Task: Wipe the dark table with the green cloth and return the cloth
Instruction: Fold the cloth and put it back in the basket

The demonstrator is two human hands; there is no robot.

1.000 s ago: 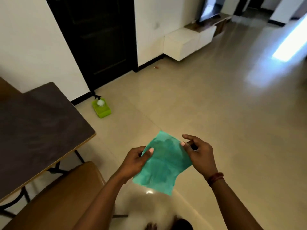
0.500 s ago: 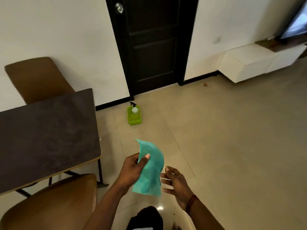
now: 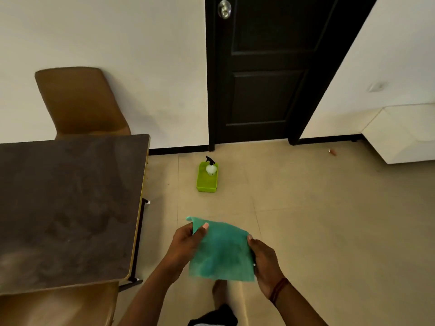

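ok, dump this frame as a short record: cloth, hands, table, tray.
cloth: thin green square cloth, held spread in the air above the floor, off the table
left hand: pinches the cloth's upper left edge
right hand: grips the cloth's right edge
table: dark rectangular table, left of both hands
tray: lime green plastic tray on the floor near the black door, white spray bottle inside

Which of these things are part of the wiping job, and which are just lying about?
In the job: green cloth, held by left hand and right hand; dark table.
Lying about: far chair, near chair, green tray on the floor with spray bottle in it, black door, white cabinet.
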